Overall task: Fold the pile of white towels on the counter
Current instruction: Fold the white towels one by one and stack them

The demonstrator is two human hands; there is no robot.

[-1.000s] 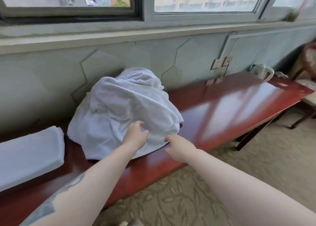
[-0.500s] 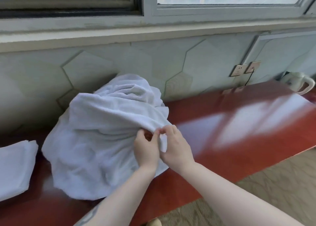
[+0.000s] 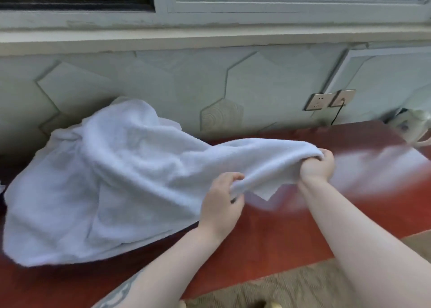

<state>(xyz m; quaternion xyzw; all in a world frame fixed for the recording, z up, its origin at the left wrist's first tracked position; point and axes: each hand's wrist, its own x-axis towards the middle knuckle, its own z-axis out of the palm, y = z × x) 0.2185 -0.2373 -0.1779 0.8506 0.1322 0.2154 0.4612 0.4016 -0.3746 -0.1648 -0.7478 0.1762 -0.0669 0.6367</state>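
A person stands at a glossy red counter (image 3: 268, 233) beneath a window, both bare hands gripping a white towel (image 3: 210, 163) drawn out of the pile of white towels (image 3: 93, 179). The pile sits heaped at about nine o'clock on the counter, its back edge against the pale hexagon-patterned wall (image 3: 186, 79); the gripped towel stretches from the heap toward three o'clock, lifted above the wood.

The left hand (image 3: 221, 205), near the middle of the scene, has its fingers curled over the towel's lower edge with the thumb underneath, pinching the cloth. The right hand (image 3: 317, 165), at roughly two o'clock from the left, is balled into a fist around a bunched end of the same towel, knuckles turned up. Between the two hands a loose corner of the cloth (image 3: 268, 191) hangs down, just above the counter; whether it touches the surface cannot be told.

A tattoo (image 3: 116, 293) shows on the left forearm at six o'clock. On the wall at two o'clock are two wall sockets (image 3: 328, 99), side by side, with a black cord (image 3: 337, 114) running down from the right one. A white kettle (image 3: 417, 128) stands at the counter's far end, at three o'clock, partly cut off by the frame edge. Patterned carpet (image 3: 303, 291) lies below the counter's near edge.
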